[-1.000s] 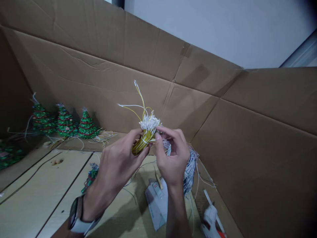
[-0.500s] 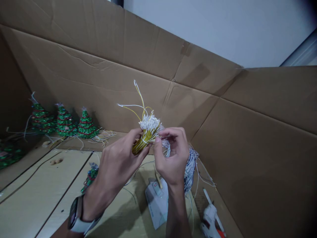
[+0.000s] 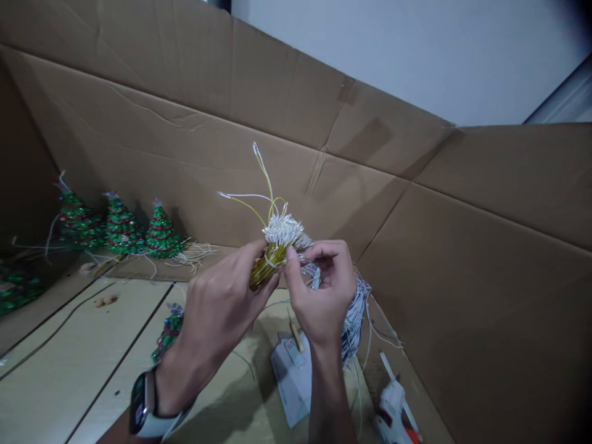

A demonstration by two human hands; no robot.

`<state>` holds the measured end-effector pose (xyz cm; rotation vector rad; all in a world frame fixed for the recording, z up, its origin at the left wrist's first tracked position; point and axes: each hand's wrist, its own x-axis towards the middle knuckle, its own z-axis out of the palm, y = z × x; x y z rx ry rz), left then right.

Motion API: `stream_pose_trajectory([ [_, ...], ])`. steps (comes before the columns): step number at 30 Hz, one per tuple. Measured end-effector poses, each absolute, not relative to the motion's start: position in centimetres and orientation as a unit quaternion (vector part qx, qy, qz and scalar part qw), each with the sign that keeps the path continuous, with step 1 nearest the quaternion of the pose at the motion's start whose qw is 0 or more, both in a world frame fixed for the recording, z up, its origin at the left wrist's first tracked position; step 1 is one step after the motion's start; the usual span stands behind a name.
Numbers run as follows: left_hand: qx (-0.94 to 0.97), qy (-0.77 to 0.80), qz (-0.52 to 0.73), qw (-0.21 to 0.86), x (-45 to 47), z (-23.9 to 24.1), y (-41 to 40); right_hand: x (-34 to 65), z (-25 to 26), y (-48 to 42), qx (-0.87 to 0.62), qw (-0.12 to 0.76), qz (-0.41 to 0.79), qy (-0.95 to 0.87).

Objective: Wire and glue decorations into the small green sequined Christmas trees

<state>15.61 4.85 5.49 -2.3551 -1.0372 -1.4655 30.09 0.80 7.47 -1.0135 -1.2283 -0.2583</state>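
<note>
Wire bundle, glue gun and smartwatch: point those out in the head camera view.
Bundle of yellow and white wires [image 3: 268,268]: head view, on the yellow stem.
Hot glue gun [image 3: 392,402]: head view, on the white body.
Smartwatch [image 3: 138,394]: head view, on the dark face.

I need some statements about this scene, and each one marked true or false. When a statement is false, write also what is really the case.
1. The left hand grips a wire bundle of yellow and white strands. True.
2. The right hand holds a hot glue gun. False: the gun lies at the lower right, and the right hand is up at the bundle.
3. A wristwatch is on the right wrist. False: it is on the left wrist.
4. Small green trees stand upright on the left, near the cardboard wall. True.
</note>
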Motion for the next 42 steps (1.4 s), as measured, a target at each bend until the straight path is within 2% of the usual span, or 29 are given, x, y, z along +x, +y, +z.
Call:
stream_pose_trajectory([
  [20, -0.802, -0.357, -0.472, 0.085, 15.50, 5.62, 4.86, 29.88, 8.07, 0.30, -0.476, 0.641, -0.167, -0.579],
  [33, -0.786, -0.393, -0.477, -0.002, 15.44, 5.44, 5.06, 30.35, 7.73, 0.08, -0.423, 0.677, -0.067, -0.598],
  [42, -0.785, -0.386, -0.484, -0.004, 15.26, 5.59, 4.99, 30.38, 7.57, -0.21, -0.416, 0.685, -0.033, -0.598],
])
